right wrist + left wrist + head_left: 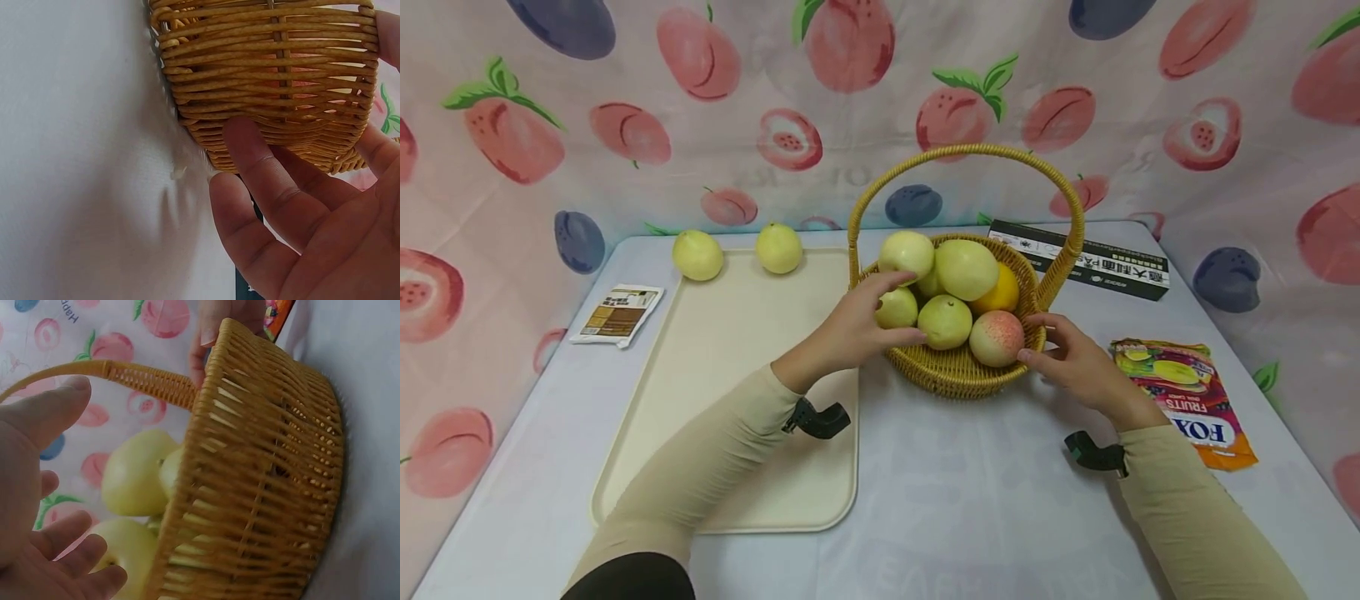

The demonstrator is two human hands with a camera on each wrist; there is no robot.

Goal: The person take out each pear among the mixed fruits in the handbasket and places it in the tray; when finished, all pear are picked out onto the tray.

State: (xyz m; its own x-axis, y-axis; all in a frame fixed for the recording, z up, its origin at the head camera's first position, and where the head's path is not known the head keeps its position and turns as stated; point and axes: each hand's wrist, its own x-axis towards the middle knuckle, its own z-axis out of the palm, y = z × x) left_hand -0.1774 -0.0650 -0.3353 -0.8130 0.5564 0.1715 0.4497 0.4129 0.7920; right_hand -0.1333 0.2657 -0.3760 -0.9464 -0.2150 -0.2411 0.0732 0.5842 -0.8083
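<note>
A round woven basket (951, 385) with a tall arched handle (967, 150) stands on the table, filled with fruit. Inside lie several pale green, pear-like fruits (967, 269), an orange (1000, 292) and a pink-and-cream peach (997, 338). My left hand (863, 321) is at the basket's left side, thumb and fingers spread apart close to the green fruit (134, 472). On the opposite side my right hand (1078, 367) holds the basket's rim, thumb near the peach. Its fingers (275, 187) rest against the outer woven wall.
A cream tray (737, 350) lies left of the basket, two pale green fruits (697, 255) at its far edge. A small brown-and-white packet (618, 315) is further left. Behind the basket is a black box (1097, 262); a red candy bag (1187, 400) lies at right.
</note>
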